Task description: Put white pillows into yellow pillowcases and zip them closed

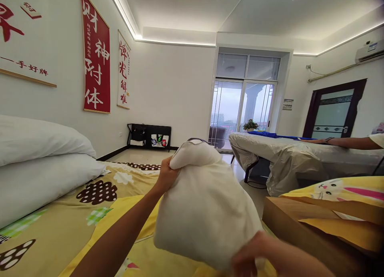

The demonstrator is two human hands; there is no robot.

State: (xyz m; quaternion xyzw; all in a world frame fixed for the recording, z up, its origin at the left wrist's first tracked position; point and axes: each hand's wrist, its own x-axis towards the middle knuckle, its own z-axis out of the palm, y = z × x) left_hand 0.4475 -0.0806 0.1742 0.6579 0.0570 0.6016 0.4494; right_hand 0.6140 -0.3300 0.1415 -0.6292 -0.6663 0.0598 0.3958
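Note:
In the middle of the head view a white folded cloth (207, 205) is held up above the bed; its kind does not show clearly. Its top edge is rolled or folded over, with a dark strip behind it. My left hand (168, 175) is closed on its upper left edge. Down at the lower right corner, my right hand (258, 249) is closed on the same cloth, its fingers partly smeared by motion. Underneath lies a yellow patterned bedcover (60, 229) with brown dotted shapes.
White pillows (45, 165) are stacked at the left. At the right stands an open cardboard box (288, 217) with yellow rabbit-print fabric (336, 189) by it. Behind is a plastic-covered table (279, 149) with blue cloth, where another person's arm (345, 142) rests. A black rack (150, 137) stands by the wall.

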